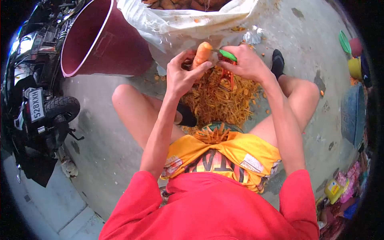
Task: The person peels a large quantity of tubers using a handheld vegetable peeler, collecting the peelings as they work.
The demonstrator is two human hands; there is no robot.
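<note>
My left hand (185, 73) is closed around a peeled orange carrot (203, 53), its rounded end pointing up and away from me. Close beside it, my right hand (243, 61) grips a small knife with a green handle (228, 55); the short blade points toward the carrot's tip. Just under the right hand is a red plastic object (227, 79), partly covered, whose kind I cannot make out. A heap of orange peelings (218, 104) lies on the floor between my legs, and more peelings rest against the yellow shorts.
A white sack (160, 34) with dark orange contents stands ahead, next to a tilted maroon tub (100, 52). A motorbike (52, 112) is at the left. A blue basin (352, 114) and a yellow container (333, 191) are at the right.
</note>
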